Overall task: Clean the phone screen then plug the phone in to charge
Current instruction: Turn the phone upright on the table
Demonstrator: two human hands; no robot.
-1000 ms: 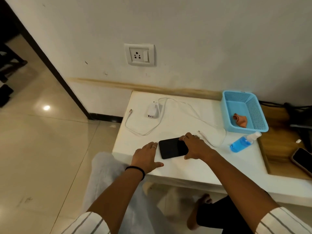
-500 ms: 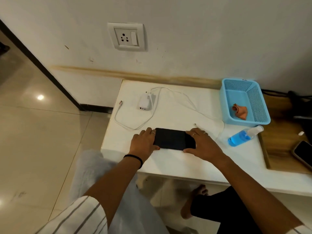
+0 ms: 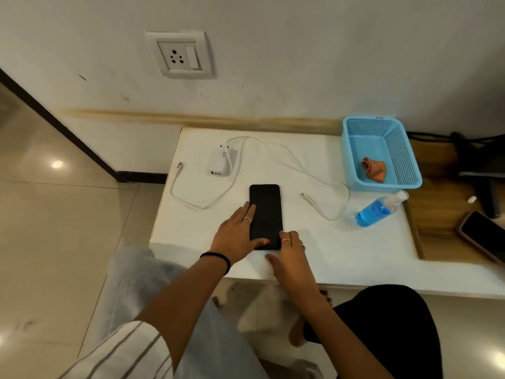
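Observation:
A black phone (image 3: 265, 209) lies screen up on the white table (image 3: 341, 250), its long side pointing away from me. My left hand (image 3: 236, 236) rests along the phone's left edge with straight fingers, thumb on its near end. My right hand (image 3: 291, 255) touches the phone's near right corner with its fingertips. A white charger brick (image 3: 218, 162) and its white cable (image 3: 314, 176) lie behind the phone. A clear spray bottle of blue liquid (image 3: 378, 210) lies on its side at the right. An orange cloth (image 3: 374, 168) sits in the blue basket (image 3: 352, 160).
A wall socket (image 3: 179, 54) with a switch is above the table's left end. A second phone (image 3: 483, 235) lies on the wooden surface at the far right, near dark cables. My legs are under the table's near edge; tiled floor lies left.
The phone has been turned from lying sideways to pointing away from me. Both hands followed its near end, and the camera has moved closer to the table.

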